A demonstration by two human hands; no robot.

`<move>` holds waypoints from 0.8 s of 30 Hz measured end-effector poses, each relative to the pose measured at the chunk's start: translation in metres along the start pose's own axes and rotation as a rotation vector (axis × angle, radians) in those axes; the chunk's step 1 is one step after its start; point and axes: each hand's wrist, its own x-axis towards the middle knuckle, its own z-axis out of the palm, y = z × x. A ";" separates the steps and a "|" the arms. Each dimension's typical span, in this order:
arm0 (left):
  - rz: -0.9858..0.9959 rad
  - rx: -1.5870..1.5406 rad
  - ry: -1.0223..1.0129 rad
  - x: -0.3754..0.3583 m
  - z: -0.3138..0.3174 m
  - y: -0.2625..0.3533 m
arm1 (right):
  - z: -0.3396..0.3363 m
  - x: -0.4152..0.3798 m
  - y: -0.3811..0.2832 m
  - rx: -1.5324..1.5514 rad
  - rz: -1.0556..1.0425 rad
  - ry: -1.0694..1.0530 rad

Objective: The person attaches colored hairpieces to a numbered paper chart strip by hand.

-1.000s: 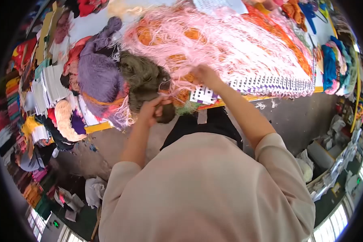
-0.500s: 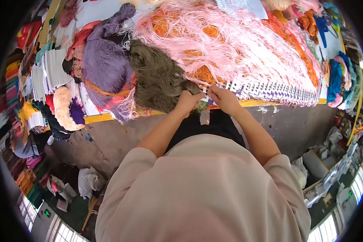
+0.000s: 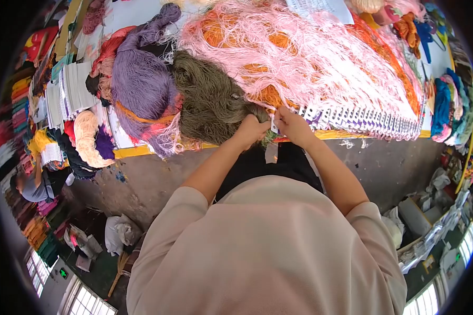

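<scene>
A hank of olive-green yarn (image 3: 207,102) lies at the table's front edge. My left hand (image 3: 251,131) is closed at its right end, fingers wrapped on the strands. Close beside it, my right hand (image 3: 294,127) is pinched on a small white punched card (image 3: 274,125), which sits between the two hands. From there a long row of similar white punched cards (image 3: 368,124) with purple marks runs to the right along the edge. Pale pink threads (image 3: 320,68) fan out behind the row, over orange yarn (image 3: 270,96). My fingertips are partly hidden.
Purple yarn (image 3: 142,84) lies left of the olive hank. Farther left are white card stacks (image 3: 79,86) and a cream hank (image 3: 86,139). Blue hanks (image 3: 441,105) hang at the right edge. A printed sheet (image 3: 320,9) lies at the back. Another person (image 3: 34,186) is at far left.
My hands have drawn slightly apart and tilted, and the white card between them now shows more. The whole view has shifted a little to the right.
</scene>
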 end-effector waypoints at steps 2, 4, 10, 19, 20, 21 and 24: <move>0.006 0.114 0.037 0.000 -0.005 -0.003 | -0.002 -0.003 -0.003 0.028 0.030 -0.018; 0.082 -0.093 0.126 -0.001 -0.020 -0.010 | -0.005 -0.005 -0.004 0.005 0.029 0.016; -0.042 -0.502 -0.141 -0.016 -0.027 -0.001 | 0.000 -0.003 0.006 0.057 -0.006 0.014; -0.164 0.013 -0.063 0.009 -0.010 0.000 | 0.006 -0.001 -0.002 0.652 0.023 0.040; -0.087 0.250 -0.018 -0.006 -0.005 0.019 | -0.009 -0.004 -0.027 0.608 0.075 -0.039; 0.027 0.248 -0.093 0.009 -0.005 0.002 | -0.011 -0.002 -0.025 0.601 0.066 -0.089; 0.364 0.681 0.088 0.002 -0.016 0.014 | -0.004 0.006 -0.010 0.516 -0.017 -0.104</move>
